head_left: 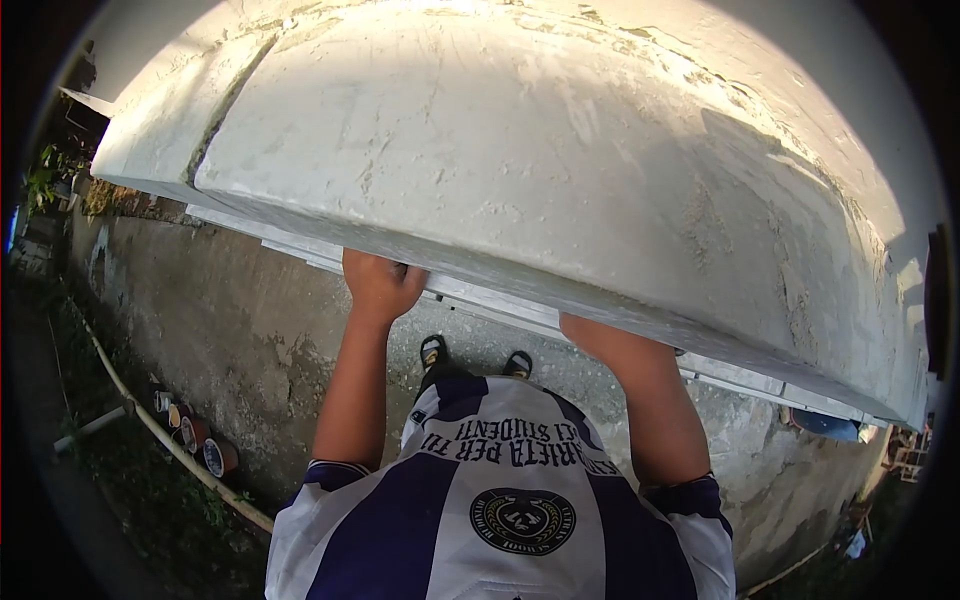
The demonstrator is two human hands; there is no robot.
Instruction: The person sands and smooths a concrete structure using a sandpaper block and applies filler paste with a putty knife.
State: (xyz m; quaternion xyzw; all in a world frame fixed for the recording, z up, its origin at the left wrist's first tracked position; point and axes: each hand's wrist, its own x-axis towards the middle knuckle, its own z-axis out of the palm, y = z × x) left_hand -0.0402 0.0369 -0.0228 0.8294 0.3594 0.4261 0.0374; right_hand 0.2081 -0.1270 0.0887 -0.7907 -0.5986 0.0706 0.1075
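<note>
The white ledge [520, 170] is seen stretched across the upper part of the view, with its rough top lit along the far side and crossed by a dark groove [232, 105] near its left end. Beneath its near edge, pale layered strips [500, 301] are partly exposed. The left hand [383, 283] is placed under the near edge of the ledge, left of its middle, against the strips; its thumb is bent, and its other fingers are mostly hidden. The right hand [612, 340] is reached under the same edge, farther right, with its fingers covered by the ledge. Whether either hand is spread or closed, or what is gripped, cannot be told. Below the ledge, between the forearms, two sandals [433, 350] are seen on grey ground [470, 335]. Well below the ledge's left end, several buckets [220, 457] are set beside a long, slanting pole [150, 410].
</note>
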